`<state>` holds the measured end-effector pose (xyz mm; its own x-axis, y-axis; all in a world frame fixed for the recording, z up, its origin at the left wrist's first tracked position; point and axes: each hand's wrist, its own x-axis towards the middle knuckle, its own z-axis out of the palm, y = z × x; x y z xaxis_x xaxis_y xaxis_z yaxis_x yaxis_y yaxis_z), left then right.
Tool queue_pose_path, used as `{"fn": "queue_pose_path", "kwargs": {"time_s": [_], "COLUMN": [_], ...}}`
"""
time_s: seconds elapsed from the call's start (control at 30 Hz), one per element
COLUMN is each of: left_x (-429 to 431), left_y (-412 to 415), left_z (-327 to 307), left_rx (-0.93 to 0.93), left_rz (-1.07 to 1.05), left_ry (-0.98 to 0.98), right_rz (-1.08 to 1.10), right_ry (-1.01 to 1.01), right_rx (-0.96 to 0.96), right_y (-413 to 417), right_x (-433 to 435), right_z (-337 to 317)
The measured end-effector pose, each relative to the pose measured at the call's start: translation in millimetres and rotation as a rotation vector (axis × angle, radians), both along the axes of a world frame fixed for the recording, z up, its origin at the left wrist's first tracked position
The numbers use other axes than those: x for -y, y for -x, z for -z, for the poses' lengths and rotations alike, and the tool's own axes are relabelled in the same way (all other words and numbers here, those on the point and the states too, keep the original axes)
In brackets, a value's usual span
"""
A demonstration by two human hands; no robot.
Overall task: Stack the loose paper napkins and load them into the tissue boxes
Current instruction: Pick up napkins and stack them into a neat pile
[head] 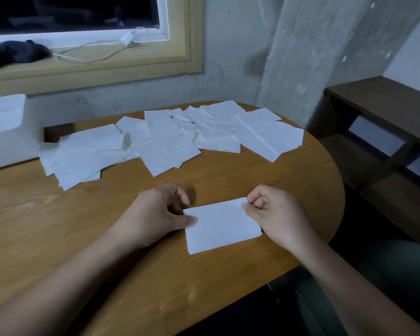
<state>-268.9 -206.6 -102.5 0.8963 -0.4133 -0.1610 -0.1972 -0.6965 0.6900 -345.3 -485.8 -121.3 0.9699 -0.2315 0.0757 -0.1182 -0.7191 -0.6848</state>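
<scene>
Holding a napkin stack (222,226) by both short ends

The wooden counter (95,238) is carrying everything, stretching out beyond the grips and to either side of them. Loose napkins (170,144) are lying in an overlapping spread well beyond both grips, toward the wall. A white tissue box (7,137) is sitting far to the left of the left grip (155,212), just beside the spread's left end. The napkin stack is lying flat on the counter between the two grips. The left grip is pinching its left edge, thumb on top and fingers curling. The right grip (274,214) is clamping the far right corner between thumb and curled fingers.
</scene>
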Motion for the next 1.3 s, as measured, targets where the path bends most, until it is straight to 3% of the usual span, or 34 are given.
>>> {"fn": "queue_pose_path", "kwargs": {"time_s": [0.37, 0.67, 0.87, 1.17, 1.3], "left_x": [-1, -3, -4, -3, -1], "left_y": [1, -2, -2, -1, 1], "left_z": [8, 20, 22, 21, 18], "left_rx": [0.135, 0.266, 0.279, 0.285, 0.29], "left_rz": [0.01, 0.022, 0.036, 0.05, 0.048], "left_ry": [0.068, 0.115, 0.129, 0.131, 0.142], "right_rz": [-0.026, -0.038, 0.03, 0.009, 0.004], "right_ry": [0.258, 0.533, 0.699, 0.69, 0.588], "right_rx": [0.166, -0.084, 0.085, 0.218, 0.258], "right_y": [-23, -76, -60, -33, -26], "right_x": [24, 68, 66, 59, 53], "right_z": [-3, 6, 16, 17, 11]}}
